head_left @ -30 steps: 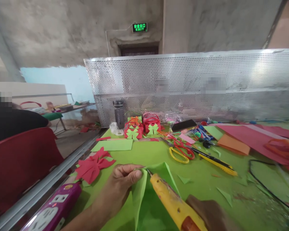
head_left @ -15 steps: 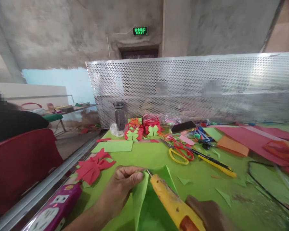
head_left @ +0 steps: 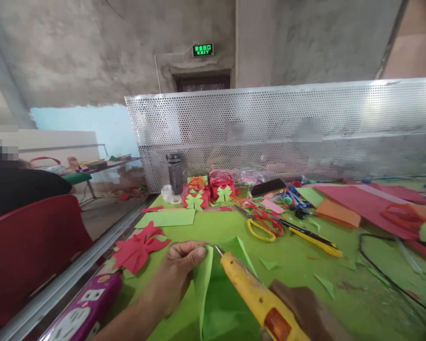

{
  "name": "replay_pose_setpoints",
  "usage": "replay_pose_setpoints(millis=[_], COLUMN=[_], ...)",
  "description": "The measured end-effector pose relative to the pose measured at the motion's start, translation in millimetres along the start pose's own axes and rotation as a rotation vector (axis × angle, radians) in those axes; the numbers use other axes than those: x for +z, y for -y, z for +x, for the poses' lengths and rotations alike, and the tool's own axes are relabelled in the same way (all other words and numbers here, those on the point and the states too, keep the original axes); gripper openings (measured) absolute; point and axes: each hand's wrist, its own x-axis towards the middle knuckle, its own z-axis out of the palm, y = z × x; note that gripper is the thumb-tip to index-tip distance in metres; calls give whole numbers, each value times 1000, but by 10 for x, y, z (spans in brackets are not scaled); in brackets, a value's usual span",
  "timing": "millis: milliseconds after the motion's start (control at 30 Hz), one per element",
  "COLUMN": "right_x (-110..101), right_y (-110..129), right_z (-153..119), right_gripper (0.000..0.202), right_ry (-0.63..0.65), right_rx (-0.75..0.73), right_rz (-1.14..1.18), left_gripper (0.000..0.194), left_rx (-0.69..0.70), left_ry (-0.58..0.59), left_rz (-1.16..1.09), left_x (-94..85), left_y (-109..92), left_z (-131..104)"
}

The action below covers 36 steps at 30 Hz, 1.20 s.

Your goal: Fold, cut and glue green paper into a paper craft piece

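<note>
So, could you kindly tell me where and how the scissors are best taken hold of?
Probably by the yellow handle loop and red handle loop, coming from the near right: both lie at the closer end, while the blades point away, leftward.

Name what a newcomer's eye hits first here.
Likely the yellow tool in the right hand, lower centre, its metal tip close to green paper pinched by the left hand. Then the red bags farther back and the lit green exit sign, top centre.
</note>
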Motion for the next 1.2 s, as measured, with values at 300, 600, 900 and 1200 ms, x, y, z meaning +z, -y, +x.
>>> replay_pose_setpoints(millis=[300, 600, 900, 1200], right_x=[-357, -953, -1044, -290], right_y=[52, -858, -1137, 441], right_z=[38, -312, -562, 229], right_gripper=[63, 62, 27, 25], right_ry=[-257, -225, -294, -304], right_rx=[-50, 668, 314, -218], right_rz=[-300, -886, -951, -251], left_gripper=[25, 48, 32, 27], left_rx=[-85, -46, 179, 263], left_ry=[-169, -294, -186, -217], left_rz=[80, 130, 293, 355], left_x=[52, 166, 81, 126], left_y=[-106, -88, 6, -3], left_z=[21, -31, -86, -177])
